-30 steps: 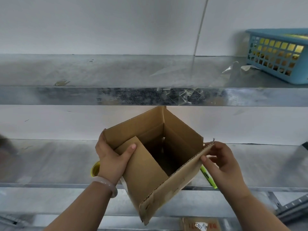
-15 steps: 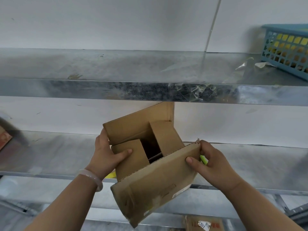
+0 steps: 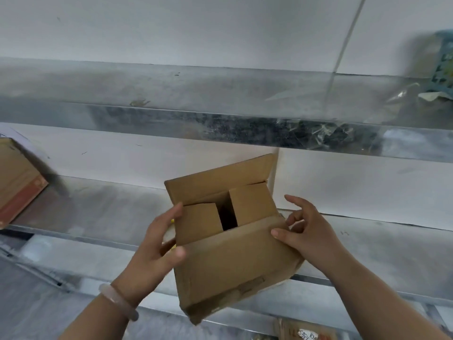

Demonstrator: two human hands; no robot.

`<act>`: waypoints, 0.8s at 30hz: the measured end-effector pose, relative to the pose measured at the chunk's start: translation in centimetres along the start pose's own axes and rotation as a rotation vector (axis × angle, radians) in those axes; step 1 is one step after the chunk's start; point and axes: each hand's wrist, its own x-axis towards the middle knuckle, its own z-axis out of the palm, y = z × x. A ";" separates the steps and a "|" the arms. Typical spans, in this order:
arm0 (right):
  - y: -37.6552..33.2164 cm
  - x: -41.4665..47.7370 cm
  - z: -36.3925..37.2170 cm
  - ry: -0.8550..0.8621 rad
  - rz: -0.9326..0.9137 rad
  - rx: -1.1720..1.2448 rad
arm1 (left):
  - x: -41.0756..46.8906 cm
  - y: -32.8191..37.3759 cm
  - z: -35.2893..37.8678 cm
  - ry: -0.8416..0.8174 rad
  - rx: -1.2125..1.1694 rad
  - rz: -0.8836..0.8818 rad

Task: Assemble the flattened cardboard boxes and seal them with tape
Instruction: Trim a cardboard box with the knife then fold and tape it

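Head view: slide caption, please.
Left hand and right hand hold a cardboard box, two inner flaps folded, before metal shelving.

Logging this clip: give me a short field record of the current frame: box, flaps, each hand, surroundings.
box: cardboard box, held in the air before the lower shelf
flaps: two small flaps folded inward, dark gap between; far flap upright
left hand: grips the box's left side
right hand: thumb on the near right corner
surroundings: second box at the left edge
seal: top not yet closed
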 end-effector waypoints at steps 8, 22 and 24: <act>1.5 -0.4 0.8 -0.003 0.029 0.079 | 1.3 -1.0 1.4 0.050 0.002 -0.144; 4.1 -0.1 -3.7 0.097 -0.036 0.110 | 5.7 -1.6 5.1 -0.189 0.187 -0.036; 4.2 0.9 -4.1 0.065 -0.078 0.109 | 6.1 -1.6 5.6 -0.224 0.210 -0.043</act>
